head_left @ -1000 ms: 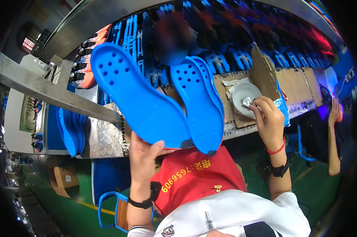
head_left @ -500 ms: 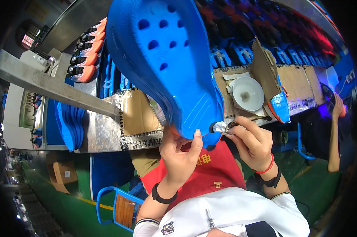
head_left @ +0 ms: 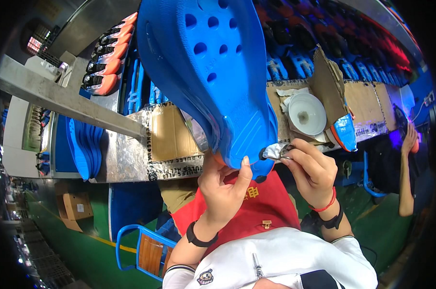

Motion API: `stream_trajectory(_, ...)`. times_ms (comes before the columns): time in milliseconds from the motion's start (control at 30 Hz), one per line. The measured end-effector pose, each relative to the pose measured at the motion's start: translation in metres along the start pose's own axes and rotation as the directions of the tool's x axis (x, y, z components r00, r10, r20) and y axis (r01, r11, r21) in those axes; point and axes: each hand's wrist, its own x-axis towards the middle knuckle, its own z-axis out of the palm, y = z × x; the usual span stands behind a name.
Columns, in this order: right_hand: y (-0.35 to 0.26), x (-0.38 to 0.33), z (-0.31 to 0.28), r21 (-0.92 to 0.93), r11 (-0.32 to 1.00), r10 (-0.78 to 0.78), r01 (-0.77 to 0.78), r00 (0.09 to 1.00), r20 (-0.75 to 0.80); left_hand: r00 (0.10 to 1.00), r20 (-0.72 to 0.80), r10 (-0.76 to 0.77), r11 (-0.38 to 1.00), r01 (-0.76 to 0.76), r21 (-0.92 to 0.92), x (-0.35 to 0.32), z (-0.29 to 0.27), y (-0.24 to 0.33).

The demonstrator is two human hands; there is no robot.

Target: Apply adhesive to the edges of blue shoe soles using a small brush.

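Left hand point(head_left: 225, 188) clamped on perforated blue shoe sole point(head_left: 220, 96), right hand point(head_left: 313, 168) pinching crumpled silvery wad point(head_left: 274, 151), wad at sole's black tip point(head_left: 262, 154)

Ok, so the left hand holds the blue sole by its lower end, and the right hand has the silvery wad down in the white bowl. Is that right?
Not quite: in the head view, the right hand has the silvery wad at the black tip of the blue sole, outside the white bowl. The left hand does hold the sole by its lower end.
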Motion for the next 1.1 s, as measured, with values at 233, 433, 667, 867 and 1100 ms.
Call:
stream_trajectory(233, 0.000, 0.002, 0.003, -0.015, 1.000, 0.007, -0.007, 1.000, -0.003, 1.000, -0.001, 0.001, 1.000, -0.001, -0.028, 0.000, 0.000, -0.002)
stream_trajectory(433, 0.004, 0.002, 0.003, -0.050, 0.999, -0.004, 0.004, 1.000, -0.010, 1.000, 0.005, 0.004, 1.000, -0.004, -0.019, -0.002, -0.001, -0.007)
stream_trajectory(667, 0.004, 0.004, 0.005, -0.032, 0.997, -0.062, 0.064, 0.996, 0.058, 0.999, 0.005, 0.038, 0.999, -0.038, 0.011, 0.000, -0.001, -0.009)
stream_trajectory(867, 0.006, 0.004, 0.006, 0.020, 0.996, -0.087, 0.086, 0.991, 0.098, 0.999, 0.000, 0.054, 0.999, -0.054, 0.008, 0.000, -0.002, -0.011)
stream_trajectory(1100, 0.010, 0.004, 0.006, 0.021, 0.993, -0.121, 0.119, 0.990, 0.070, 0.999, 0.013, 0.047, 0.999, -0.047, -0.013, -0.001, -0.004, -0.012)
